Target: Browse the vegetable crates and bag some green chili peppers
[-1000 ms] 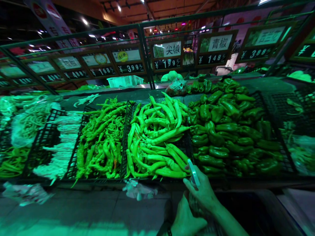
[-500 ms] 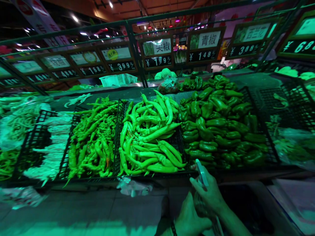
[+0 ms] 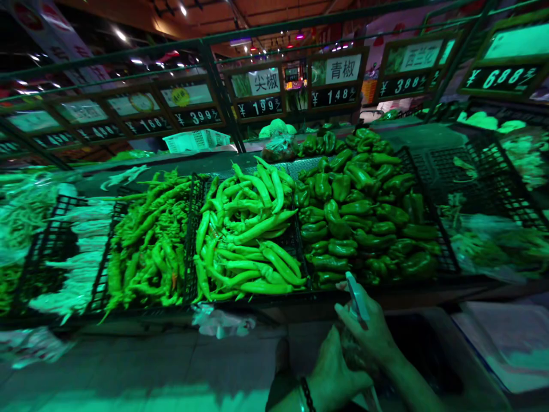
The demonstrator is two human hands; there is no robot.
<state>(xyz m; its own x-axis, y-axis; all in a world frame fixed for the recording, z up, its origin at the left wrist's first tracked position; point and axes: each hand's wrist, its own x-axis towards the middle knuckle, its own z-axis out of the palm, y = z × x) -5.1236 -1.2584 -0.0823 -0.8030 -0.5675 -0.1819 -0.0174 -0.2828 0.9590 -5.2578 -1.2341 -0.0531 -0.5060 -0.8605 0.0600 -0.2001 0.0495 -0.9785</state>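
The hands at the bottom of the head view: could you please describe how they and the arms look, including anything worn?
Both hands are bare, without gloves. The left hand has a dark beaded bracelet around its wrist. The right hand shows no ring or band, and its forearm is bare with no sleeve in view. Green market lighting tints everything.

A strong green cast is laid over the whole scene. The peppers [image 3: 257,229] are brightly lit from above, while the ceiling and lower right corner are left dark. Glare is seen on the price signs [image 3: 261,91] and from small ceiling lamps. Straight rails are bent by wide-angle distortion, and the edges are smeared by blur.
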